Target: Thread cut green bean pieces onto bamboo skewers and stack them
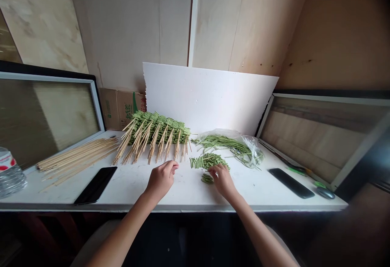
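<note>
My left hand (pixel 163 177) is closed above the white tabletop (pixel 185 196), thumb and fingers pressed together; whatever it may grip is too small to make out. To the right, my right hand (pixel 223 179) curls its fingertips together over cut green bean pieces (pixel 207 178), and I cannot tell if a piece is between them. A neat row of bean pieces (pixel 196 162) lies between the hands, beside a loose heap of cut beans (pixel 215 160). Beyond my left hand, finished bean skewers (pixel 158 127) are stacked, their bare stick ends toward me.
Bare wooden skewers (pixel 81 155) lie at left, near a black phone (pixel 96 185) and a water bottle (pixel 10 173). Long green beans (pixel 225 143) spill from a clear plastic bag (pixel 254 149). Another phone (pixel 291 182) and a mouse (pixel 325 192) lie right. A white board (pixel 210 96) stands behind.
</note>
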Available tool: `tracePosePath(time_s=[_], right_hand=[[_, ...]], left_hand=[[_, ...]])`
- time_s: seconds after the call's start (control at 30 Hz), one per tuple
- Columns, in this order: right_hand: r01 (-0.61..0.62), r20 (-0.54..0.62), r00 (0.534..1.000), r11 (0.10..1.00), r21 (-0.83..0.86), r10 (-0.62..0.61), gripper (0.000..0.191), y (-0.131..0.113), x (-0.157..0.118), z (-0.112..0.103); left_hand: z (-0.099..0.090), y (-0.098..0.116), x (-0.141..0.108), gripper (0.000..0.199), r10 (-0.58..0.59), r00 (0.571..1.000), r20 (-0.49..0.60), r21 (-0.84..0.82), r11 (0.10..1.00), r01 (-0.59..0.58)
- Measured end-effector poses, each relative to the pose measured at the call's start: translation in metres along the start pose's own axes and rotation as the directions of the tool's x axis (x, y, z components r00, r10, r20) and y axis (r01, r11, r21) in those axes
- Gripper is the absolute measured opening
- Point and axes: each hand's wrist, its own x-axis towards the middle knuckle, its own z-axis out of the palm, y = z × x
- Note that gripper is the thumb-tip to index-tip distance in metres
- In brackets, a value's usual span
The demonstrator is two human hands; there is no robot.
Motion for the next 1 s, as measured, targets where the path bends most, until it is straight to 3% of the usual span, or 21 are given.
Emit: tracePosePath(time_s=[0.1,0.17,0.37,0.63,0.8,1.0], right_hand=[[-0.116,0.046,0.993,0.967,0.228,0.109,0.032,-0.01,0.006,-0.015],[-0.203,0.092,0.979,0.898,0.39,0.182,0.039,-0.018,0.008,-0.024],[-0.29,0.179,0.953,0.567,0.771,0.244,0.05,-0.036,0.01,-0.04],[-0.25,0.136,0.942,0.371,0.894,0.307,0.057,-0.046,0.01,-0.049],[-0.296,0.206,0.925,0.265,0.918,0.319,0.042,-0.048,0.011,-0.057],[-0.288,0.224,0.931,0.205,0.935,0.288,0.041,-0.058,0.01,-0.063]], left_hand=[[-0.005,0.0,0.003,0.022,-0.005,1.0,-0.015,0.003,1.0,0.005],[-0.008,0.0,0.004,0.021,-0.007,1.0,-0.023,-0.003,1.0,0.007],[-0.012,0.001,0.006,0.019,-0.013,0.999,-0.045,-0.005,1.0,0.013],[-0.013,-0.001,0.006,0.018,-0.041,0.997,-0.059,-0.043,0.998,0.039],[-0.015,0.001,0.007,0.019,-0.015,0.998,-0.066,-0.064,0.998,0.011],[-0.015,0.007,0.006,0.018,0.012,0.998,-0.055,-0.103,0.995,-0.018]])
